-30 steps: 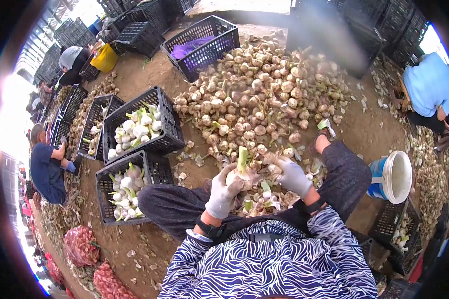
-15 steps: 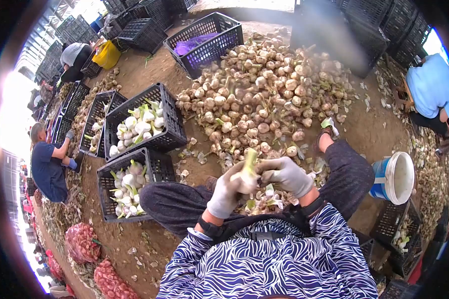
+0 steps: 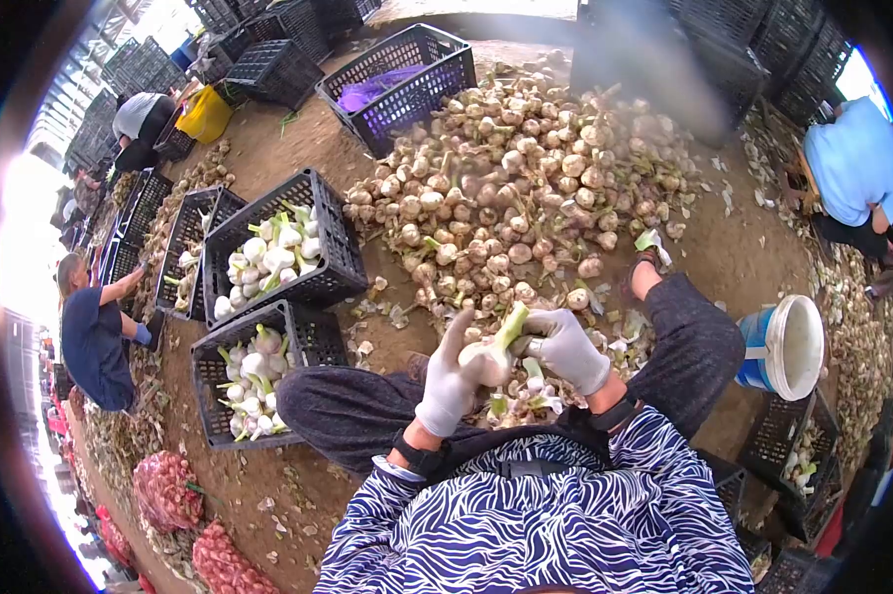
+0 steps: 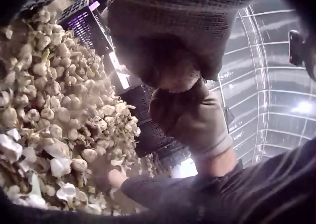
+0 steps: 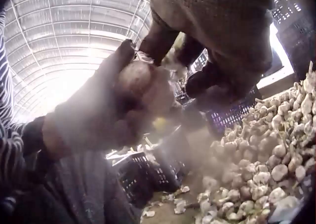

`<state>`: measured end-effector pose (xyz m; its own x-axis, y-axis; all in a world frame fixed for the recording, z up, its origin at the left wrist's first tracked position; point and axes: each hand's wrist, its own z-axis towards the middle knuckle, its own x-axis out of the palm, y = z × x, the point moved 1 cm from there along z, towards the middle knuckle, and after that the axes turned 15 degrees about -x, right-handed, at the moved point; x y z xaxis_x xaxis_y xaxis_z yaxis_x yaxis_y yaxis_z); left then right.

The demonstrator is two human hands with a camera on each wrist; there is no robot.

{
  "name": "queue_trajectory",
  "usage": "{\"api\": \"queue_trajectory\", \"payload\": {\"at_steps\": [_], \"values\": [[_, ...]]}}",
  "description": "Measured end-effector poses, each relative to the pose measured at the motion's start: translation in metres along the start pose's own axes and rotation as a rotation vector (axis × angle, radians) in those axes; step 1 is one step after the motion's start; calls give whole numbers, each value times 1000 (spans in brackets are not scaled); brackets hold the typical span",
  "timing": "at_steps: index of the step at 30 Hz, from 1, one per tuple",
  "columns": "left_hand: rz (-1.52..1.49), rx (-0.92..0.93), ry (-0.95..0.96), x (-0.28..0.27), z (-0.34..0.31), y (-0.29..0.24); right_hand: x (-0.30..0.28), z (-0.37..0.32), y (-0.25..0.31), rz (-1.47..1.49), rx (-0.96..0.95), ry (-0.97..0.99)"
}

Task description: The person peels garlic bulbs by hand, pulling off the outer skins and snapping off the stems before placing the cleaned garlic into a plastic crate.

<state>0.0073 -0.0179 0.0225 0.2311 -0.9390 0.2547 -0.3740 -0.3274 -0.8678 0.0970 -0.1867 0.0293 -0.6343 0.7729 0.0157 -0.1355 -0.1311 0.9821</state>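
Note:
A garlic bulb point(image 3: 490, 365) with a thick pale-green stem is in my gloved left hand point(image 3: 450, 384), which grips its round body in front of my lap. My gloved right hand point(image 3: 571, 350) is at the stem side, with curled fingers pinching at the stem. In the right wrist view the bulb point(image 5: 155, 90) is blurred between both hands. From the left wrist, the underside of the bulb point(image 4: 178, 76) shows below the dark glove. Loose husks and trimmed pieces point(image 3: 526, 401) lie between my legs.
A large heap of unpeeled garlic point(image 3: 526, 188) spreads ahead. Black crates of white garlic point(image 3: 286, 247) stand to the left, beside a crate with purple netting point(image 3: 407, 94). A white-and-blue bucket point(image 3: 791, 348) sits at right. Other people point(image 3: 855, 163) sit on both sides.
The bulb has been turned, so its stem now leans to the right. My right hand moved in from beside the bulb to its stem. The person at left has reached an arm forward.

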Motion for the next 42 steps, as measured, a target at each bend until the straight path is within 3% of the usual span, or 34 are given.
{"api": "queue_trajectory", "payload": {"at_steps": [3, 4, 7, 11, 12, 13, 15, 18, 21, 23, 25, 29, 31, 32, 33, 35, 36, 37, 39, 41, 42], "values": [[-593, -483, 712, -18, 10, 5, 4, -1, 5, 25, 34, 36], [-569, -585, 282, -4, 11, 6, 9, -1, 6, 99, 76, -17], [-503, -441, 349, -8, 18, 4, 18, -4, -5, 164, 162, -256], [165, 397, -105, 3, 21, 20, 33, -1, 2, -315, -135, -325], [47, 241, -148, 5, 21, 18, 34, 2, 3, -526, -332, -151], [-182, 135, -110, 6, 16, 11, 42, 1, 8, -577, -368, -62], [-308, 131, 62, -5, 20, 5, 43, 2, 10, -491, -414, 81], [-449, -245, 115, -11, 14, 15, 27, 6, 20, -279, -386, 245], [-530, -424, 296, -15, 7, 13, 9, 4, 7, 263, -80, 214], [-599, -467, 438, -15, 4, 11, 2, -2, 3, 338, 146, -26], [-483, -481, 406, -14, 4, 8, -1, -4, -2, 326, 203, -90], [-315, -448, 389, -24, 1, 19, -4, 8, 3, 191, 210, -284], [-224, -395, 444, -25, -1, 25, -16, 18, -10, -75, 135, -318], [-155, -375, 459, -23, -6, 20, -29, 23, -33, -329, 100, -233], [-246, -505, 482, -18, -12, 17, -27, 29, -41, -501, -5, -318], [-82, -457, 681, -6, -12, 2, -34, 25, -49, -808, -139, 64], [-47, -404, 586, 3, -17, -7, -30, 33, -52, -1021, 71, 669], [-45, -374, 551, -5, -11, 3, -22, 25, -43, -1181, 226, 942], [-159, -378, 495, -14, -3, 7, -23, 7, -49, -1182, 272, 958], [-153, -239, 363, -11, -8, -7, -28, -2, -28, -1039, 98, 635], [-136, -153, 249, -2, -7, -12, -23, -1, -7, -961, 84, 570]]}}
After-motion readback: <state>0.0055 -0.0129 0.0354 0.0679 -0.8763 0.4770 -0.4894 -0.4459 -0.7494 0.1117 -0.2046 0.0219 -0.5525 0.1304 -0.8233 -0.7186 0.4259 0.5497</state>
